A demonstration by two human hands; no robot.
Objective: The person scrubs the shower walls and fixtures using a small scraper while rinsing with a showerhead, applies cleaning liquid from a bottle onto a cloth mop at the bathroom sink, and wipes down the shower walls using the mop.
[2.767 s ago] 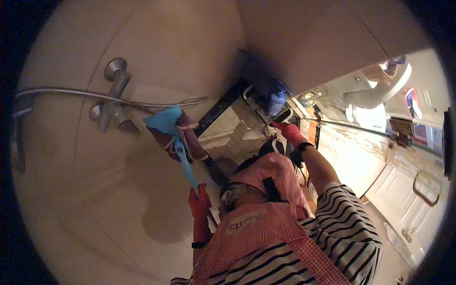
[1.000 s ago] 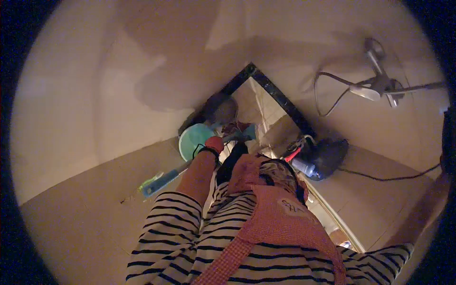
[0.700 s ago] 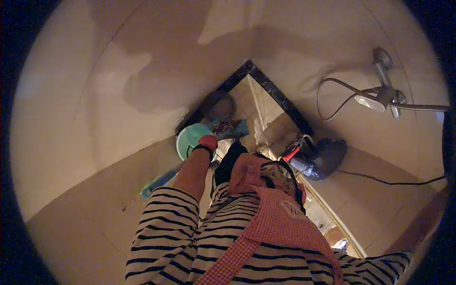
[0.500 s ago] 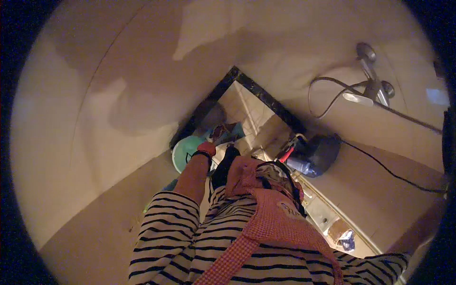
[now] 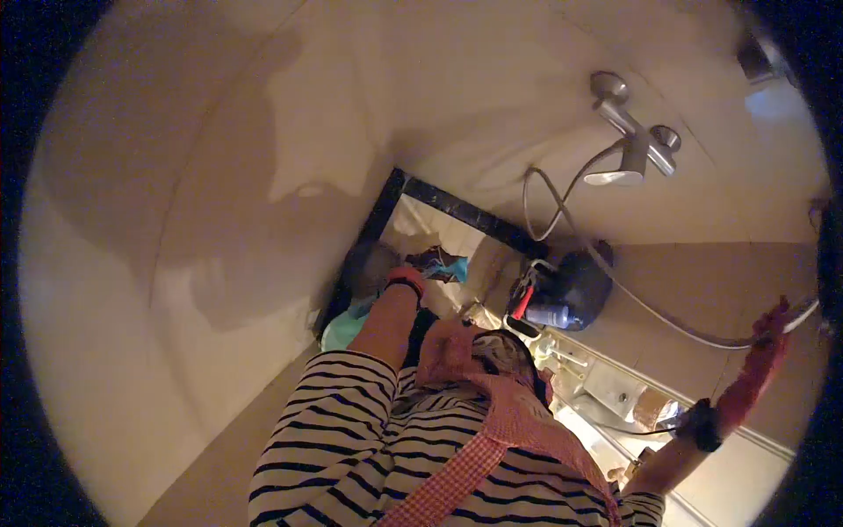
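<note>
My right hand, in a pinkish-red glove with a dark band at the wrist, is raised at the far right. Its fingers close around the grey shower hose near the hose's thicker pale end. My left hand, reddish as if gloved too, is low in front of me, with a dark patterned and blue cloth-like item at its fingers. It seems to grip this item, though the fingers are small and blurred. A pale green bucket or basin sits beside my left forearm, partly hidden by it.
A metal mixer tap is fixed to the pale wall, with the hose looping from it. A dark-edged corner lies below. Near it are a dark bag-like thing, a bluish bottle and a red-handled item. A lit ledge holds small items.
My right hand has come up into view and onto the hose, which now stretches differently towards the right. My view has turned. The left hand stays by the cloth-like item.
</note>
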